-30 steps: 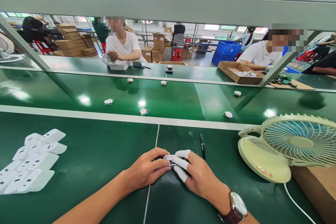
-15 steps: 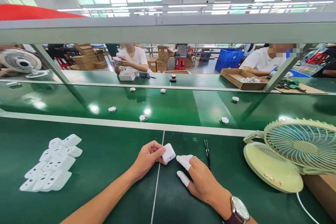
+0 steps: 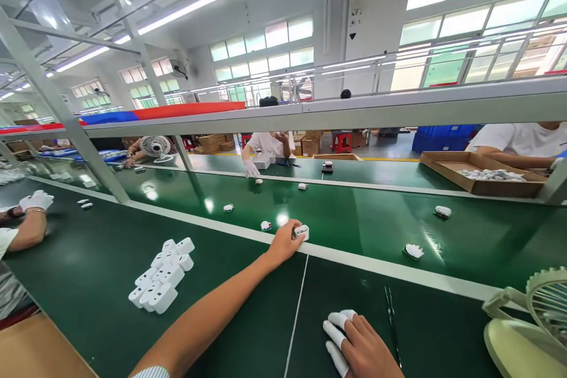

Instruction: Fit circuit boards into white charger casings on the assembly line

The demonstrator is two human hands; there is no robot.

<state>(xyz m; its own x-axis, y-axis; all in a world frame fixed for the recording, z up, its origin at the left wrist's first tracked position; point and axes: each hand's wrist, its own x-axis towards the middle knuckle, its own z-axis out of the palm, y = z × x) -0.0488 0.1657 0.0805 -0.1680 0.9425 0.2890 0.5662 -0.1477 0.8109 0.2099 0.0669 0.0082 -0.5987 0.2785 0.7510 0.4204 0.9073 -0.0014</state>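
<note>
1. Since half a second ago the left hand (image 3: 286, 242) has stretched away from the body, from low in the middle of the frame up to the centre. It has carried the white charger (image 3: 302, 231) along. The right hand (image 3: 354, 345) has let go of nothing new and stays low, and the view has tilted up to take in the ceiling lights.
2. The left hand's thumb and fingers are curled round the white charger, pinching it. The charger sits at the white strip (image 3: 381, 269) that edges the conveyor belt (image 3: 354, 221), at the centre of the frame.
3. The right hand lies flat on the green table (image 3: 221, 283) at the bottom centre, holding nothing. Its fingers, in white finger cots (image 3: 334, 333), lie loosely side by side.
4. Black tweezers (image 3: 392, 331) lie just right of the right hand. A pale fan (image 3: 527, 331) shows at the lower right corner.
5. A pile of white chargers (image 3: 162, 277) rests on the table at the lower left, well apart from both hands.
6. Small white parts (image 3: 414, 251) are scattered along the belt.
7. A co-worker's gloved hand (image 3: 35, 201) rests at the left edge. Another person's gloved hand (image 3: 251, 169) touches the far side of the belt, above centre.
8. A cardboard tray (image 3: 443, 168) of small parts stands at the upper right.
</note>
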